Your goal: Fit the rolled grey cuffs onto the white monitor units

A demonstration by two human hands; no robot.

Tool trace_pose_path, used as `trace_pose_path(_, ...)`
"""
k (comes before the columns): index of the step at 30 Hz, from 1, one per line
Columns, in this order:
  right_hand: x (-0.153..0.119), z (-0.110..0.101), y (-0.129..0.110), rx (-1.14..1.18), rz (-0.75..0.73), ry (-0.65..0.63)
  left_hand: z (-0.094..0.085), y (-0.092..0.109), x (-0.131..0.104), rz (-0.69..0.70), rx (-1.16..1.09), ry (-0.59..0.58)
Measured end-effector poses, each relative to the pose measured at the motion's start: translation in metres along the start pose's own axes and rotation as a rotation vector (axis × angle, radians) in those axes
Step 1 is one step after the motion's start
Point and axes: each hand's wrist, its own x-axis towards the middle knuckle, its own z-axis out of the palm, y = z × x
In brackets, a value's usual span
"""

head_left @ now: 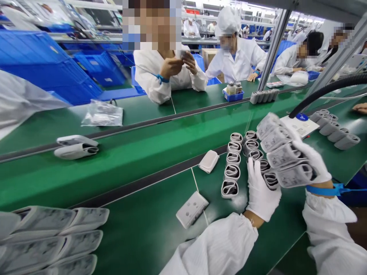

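My left hand (262, 193), in a white glove, is against the near end of a row of rolled grey wrist cuffs (271, 180) standing on the green bench. Its fingers lie along the row's left side; its thumb is largely hidden. My right hand (315, 160), also gloved and with a blue wrist strap, grips a stack of several grey cuffs (292, 175) side by side, just above and right of that row. Left of my left hand stands a second row of rolled cuffs (231, 172). A folded cuff (209, 161) and a flat grey piece with round marks (192, 209) lie farther left.
More grey cuffs (40, 238) fill the bench's near left corner. A green belt (149, 152) crosses behind, carrying a cuffed device (76, 149). Farther right are a black hose (327, 89), a white board (301, 125) and more cuffs (335, 130). Co-workers (169, 72) sit opposite.
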Motion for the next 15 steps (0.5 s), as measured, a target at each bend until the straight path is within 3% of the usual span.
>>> trace_pose_path(4, 0.003, 0.014, 0.008, -0.104, 0.061, -0.158, 0.006, -0.005, -0.003, -0.026, -0.030, 0.020)
trace_pose_path(10, 0.003, 0.011, 0.016, -0.291, -0.017, -0.131, 0.018, -0.014, -0.006, 0.002, 0.015, 0.047)
trace_pose_path(15, -0.010, 0.006, 0.034, -0.040, 0.047, -0.115, 0.013, -0.007, -0.017, -0.076, -0.077, 0.006)
